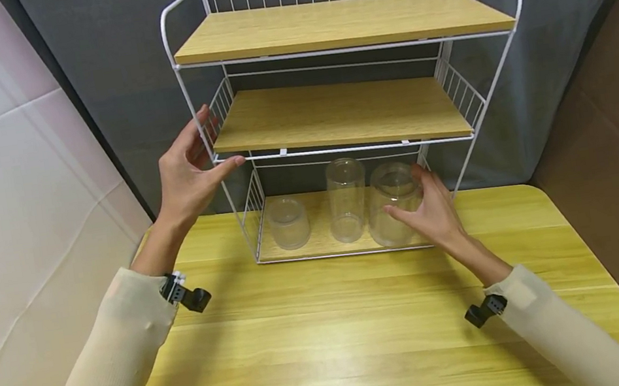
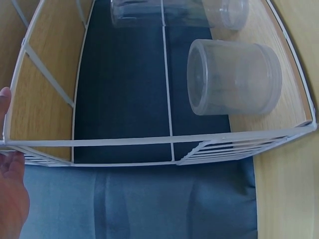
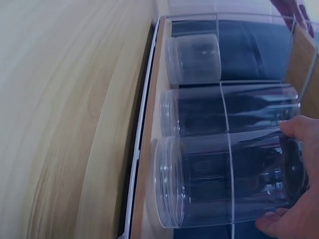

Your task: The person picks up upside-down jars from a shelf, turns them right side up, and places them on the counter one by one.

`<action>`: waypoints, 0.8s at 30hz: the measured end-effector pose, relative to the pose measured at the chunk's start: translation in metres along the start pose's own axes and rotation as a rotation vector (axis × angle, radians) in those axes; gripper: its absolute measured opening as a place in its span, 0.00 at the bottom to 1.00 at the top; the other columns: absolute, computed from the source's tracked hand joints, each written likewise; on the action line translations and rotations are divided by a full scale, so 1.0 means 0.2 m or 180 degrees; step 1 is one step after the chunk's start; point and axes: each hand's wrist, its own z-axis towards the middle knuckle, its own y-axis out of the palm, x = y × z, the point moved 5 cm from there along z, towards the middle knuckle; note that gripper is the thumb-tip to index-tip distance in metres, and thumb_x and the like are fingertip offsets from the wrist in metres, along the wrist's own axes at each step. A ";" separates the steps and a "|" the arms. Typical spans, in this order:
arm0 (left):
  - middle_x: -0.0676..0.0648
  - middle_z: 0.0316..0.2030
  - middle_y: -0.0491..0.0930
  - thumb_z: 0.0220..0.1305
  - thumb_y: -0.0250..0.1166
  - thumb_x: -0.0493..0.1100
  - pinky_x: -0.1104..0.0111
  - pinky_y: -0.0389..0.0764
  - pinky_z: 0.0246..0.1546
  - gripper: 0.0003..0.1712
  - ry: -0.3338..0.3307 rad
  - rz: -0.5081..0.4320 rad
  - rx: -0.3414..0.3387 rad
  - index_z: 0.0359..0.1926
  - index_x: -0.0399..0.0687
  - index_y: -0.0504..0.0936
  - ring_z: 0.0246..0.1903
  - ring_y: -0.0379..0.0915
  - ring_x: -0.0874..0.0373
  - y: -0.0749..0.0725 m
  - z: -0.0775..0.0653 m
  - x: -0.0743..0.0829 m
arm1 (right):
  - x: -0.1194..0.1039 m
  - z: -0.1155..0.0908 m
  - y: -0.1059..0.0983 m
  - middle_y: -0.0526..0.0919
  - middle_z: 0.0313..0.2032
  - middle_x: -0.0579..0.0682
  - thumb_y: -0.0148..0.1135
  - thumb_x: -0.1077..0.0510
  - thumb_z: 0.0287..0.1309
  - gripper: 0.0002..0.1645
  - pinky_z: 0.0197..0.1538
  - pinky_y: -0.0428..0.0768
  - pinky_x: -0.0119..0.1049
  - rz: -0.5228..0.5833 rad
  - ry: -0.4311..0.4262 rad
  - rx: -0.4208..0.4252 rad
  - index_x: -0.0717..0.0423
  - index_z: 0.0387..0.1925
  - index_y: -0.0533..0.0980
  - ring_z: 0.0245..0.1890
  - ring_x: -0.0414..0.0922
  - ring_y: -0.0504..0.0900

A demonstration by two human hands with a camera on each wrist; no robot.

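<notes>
A three-tier shelf rack [image 1: 333, 151] of white wire with wooden boards stands on the table. My left hand [image 1: 187, 167] grips its left side at the middle tier, thumb on the front rail and fingers around the side wire. On the bottom board, three clear jars stand in a row: a short jar [image 1: 289, 223] at left, a tall narrow jar [image 1: 347, 201] in the middle and a wide jar [image 1: 387, 208] at right. My right hand [image 1: 433, 212] holds the wide jar near its upper end, thumb in front and fingers round the far right side, as the right wrist view [image 3: 294, 184] also shows.
The upper board [image 1: 339, 20] and middle board [image 1: 340, 113] lie above the jars, with wire guards at the sides. A dark curtain [image 1: 107, 63] hangs behind. The wooden table [image 1: 331, 348] extends in front, a white panel at left and a brown one at right.
</notes>
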 end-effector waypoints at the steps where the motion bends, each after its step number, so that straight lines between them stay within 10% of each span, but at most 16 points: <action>1: 0.35 0.70 0.75 0.55 0.78 0.24 0.65 0.75 0.71 0.50 0.0006 0.0003 0.0002 0.78 0.42 0.68 0.70 0.72 0.40 0.00 0.00 0.00 | -0.01 -0.01 -0.01 0.75 0.65 0.70 0.86 0.48 0.46 0.62 0.68 0.74 0.63 -0.0006 -0.0018 -0.0013 0.68 0.76 0.64 0.63 0.66 0.75; 17: 0.40 0.74 0.71 0.52 0.78 0.21 0.65 0.74 0.72 0.53 0.0012 0.0052 0.0081 0.78 0.40 0.67 0.73 0.70 0.46 -0.04 -0.04 0.04 | -0.19 -0.16 -0.13 0.71 0.68 0.70 0.86 0.49 0.47 0.66 0.61 0.78 0.68 0.0010 -0.0242 -0.0407 0.67 0.80 0.58 0.62 0.66 0.74; 24: 0.41 0.75 0.70 0.50 0.77 0.19 0.58 0.67 0.78 0.53 0.0265 0.0028 0.0748 0.77 0.33 0.65 0.76 0.65 0.52 -0.09 -0.12 0.13 | -0.25 -0.20 -0.17 0.73 0.68 0.67 0.86 0.47 0.47 0.66 0.65 0.76 0.68 0.0026 -0.0304 -0.0487 0.64 0.79 0.60 0.64 0.65 0.74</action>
